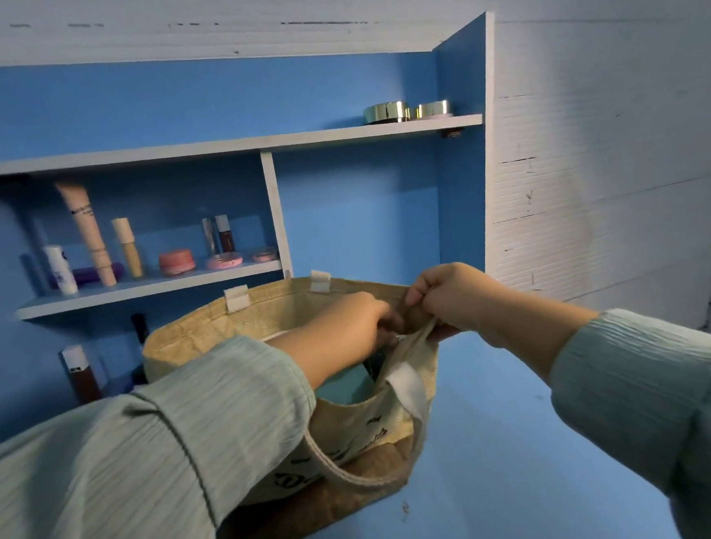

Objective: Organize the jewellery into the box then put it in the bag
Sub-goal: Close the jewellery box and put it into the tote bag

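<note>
Head view: bag rim between pinching fingers.

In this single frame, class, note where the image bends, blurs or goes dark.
Head view: wide-angle lens bows the upper shelf and wall lines; the near sleeves look soft; the bag interior is shadowed under both hands, left hand and right hand; light is dim, blue-tinted.

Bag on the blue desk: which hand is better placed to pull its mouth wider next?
Probably the right hand: it already pinches the bag at its rim. The left hand reaches down inside the opening.
</note>
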